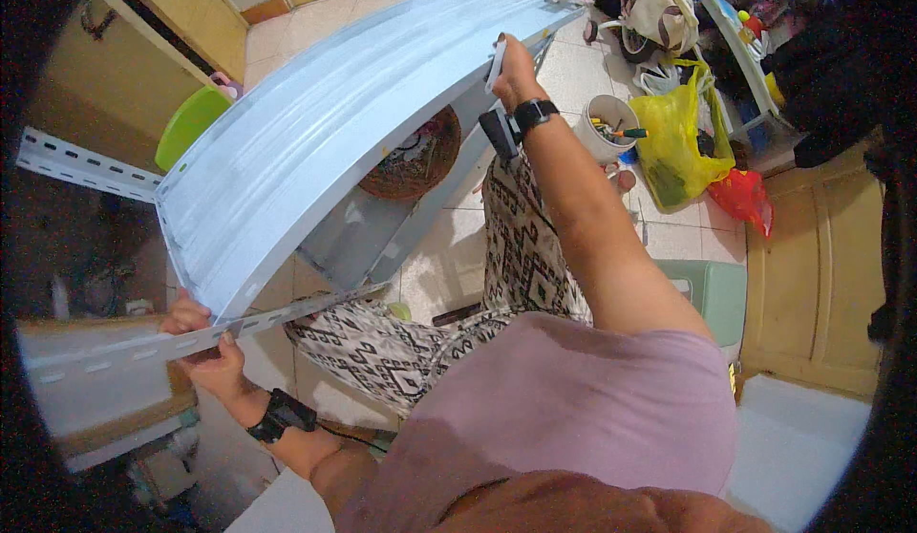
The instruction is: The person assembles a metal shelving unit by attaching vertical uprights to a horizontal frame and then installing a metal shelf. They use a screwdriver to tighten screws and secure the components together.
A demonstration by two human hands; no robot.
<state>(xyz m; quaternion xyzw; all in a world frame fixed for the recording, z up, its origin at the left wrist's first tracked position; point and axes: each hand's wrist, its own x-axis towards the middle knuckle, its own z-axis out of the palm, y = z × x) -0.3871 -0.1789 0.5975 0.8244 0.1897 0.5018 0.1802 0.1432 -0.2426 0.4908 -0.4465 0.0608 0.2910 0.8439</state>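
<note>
A pale ribbed metal shelf panel (315, 125) slants across the view, fixed among slotted angle posts. At its near left corner, my left hand (208, 347) grips a slotted metal angle post (150, 347), thumb on the near side and fingers behind. My right hand (516, 74) is by the panel's far right part, closed around a light flat-looking piece (496, 66), whose kind I cannot tell. Below the panel lies a lower metal shelf (358, 228) with a round brown basket (448, 153) of small metal parts, partly hidden by the panel.
To the right stand a white bucket (600, 114) with tools, a yellow plastic bag (670, 153), a red bag (745, 193) and a green stool-like box (723, 296). A lime-green basin (186, 125) is behind the panel. Another slotted post (86, 167) juts left.
</note>
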